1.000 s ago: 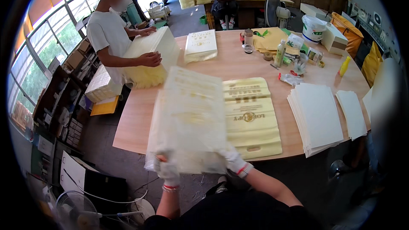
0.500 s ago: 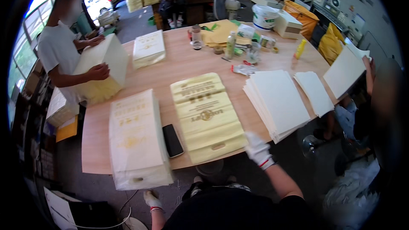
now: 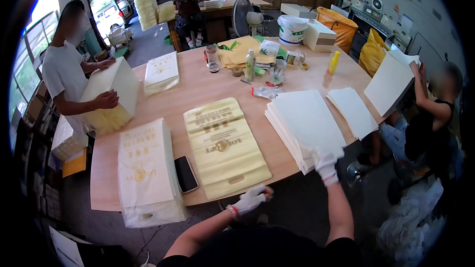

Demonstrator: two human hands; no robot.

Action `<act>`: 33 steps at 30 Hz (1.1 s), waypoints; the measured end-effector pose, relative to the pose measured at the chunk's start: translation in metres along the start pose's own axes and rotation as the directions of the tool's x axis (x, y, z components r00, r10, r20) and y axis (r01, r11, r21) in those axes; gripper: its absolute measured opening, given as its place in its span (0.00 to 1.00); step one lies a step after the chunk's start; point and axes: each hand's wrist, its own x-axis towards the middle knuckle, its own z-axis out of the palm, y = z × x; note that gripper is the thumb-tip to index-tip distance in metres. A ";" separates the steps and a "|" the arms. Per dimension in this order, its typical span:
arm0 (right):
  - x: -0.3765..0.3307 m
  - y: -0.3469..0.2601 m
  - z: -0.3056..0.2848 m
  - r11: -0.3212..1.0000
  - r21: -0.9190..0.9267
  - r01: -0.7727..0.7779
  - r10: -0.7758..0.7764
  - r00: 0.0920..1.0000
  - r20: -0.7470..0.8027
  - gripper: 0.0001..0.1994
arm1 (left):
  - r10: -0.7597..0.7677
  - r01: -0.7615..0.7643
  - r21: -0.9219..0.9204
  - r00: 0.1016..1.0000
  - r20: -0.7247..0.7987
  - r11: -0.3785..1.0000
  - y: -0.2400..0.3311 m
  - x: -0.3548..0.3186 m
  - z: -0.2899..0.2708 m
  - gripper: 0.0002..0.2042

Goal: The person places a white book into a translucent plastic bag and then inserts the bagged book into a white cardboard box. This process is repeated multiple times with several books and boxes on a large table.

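My right hand (image 3: 326, 163), in a white glove, is at the near corner of a fanned stack of white boards (image 3: 309, 123). Its blurred fingers look spread, and I cannot tell whether they touch the top sheet. My left hand (image 3: 251, 199), gloved with bare fingertips, hovers just off the table's near edge, fingers loosely bent and holding nothing visible. Beyond it a pale yellow printed bag (image 3: 225, 148) with a handle slot lies flat. To its left are a black phone (image 3: 186, 174) and a pile of white printed bags (image 3: 147, 168) overhanging the edge.
A smaller board stack (image 3: 352, 112) lies at right, near a seated person (image 3: 428, 123) handling a large board. A standing person (image 3: 64, 74) at left holds a bulky cream stack (image 3: 111, 91). Bottles, tape and a white bucket (image 3: 292, 30) crowd the table's far side.
My right hand has moved right, from beside the yellow bag's near corner to the board stack. My left hand has risen from low beside my body toward the table edge. The view has shifted slightly.
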 end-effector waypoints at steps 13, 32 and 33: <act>-0.107 -0.023 0.064 -0.371 0.701 -0.610 -0.021 0.760 0.650 0.20 | -0.181 0.225 0.617 0.974 -0.135 0.754 0.070 -0.001 0.021 0.35; -0.097 -0.131 0.055 -0.154 0.879 -0.452 -0.069 0.892 0.447 0.30 | 0.056 0.312 0.706 0.893 -0.446 0.636 0.026 0.007 -0.109 0.12; -0.094 -0.138 0.071 -0.240 0.847 -0.474 -0.166 0.880 0.446 0.32 | 0.054 0.283 0.733 0.915 -0.400 0.619 0.031 0.008 -0.108 0.12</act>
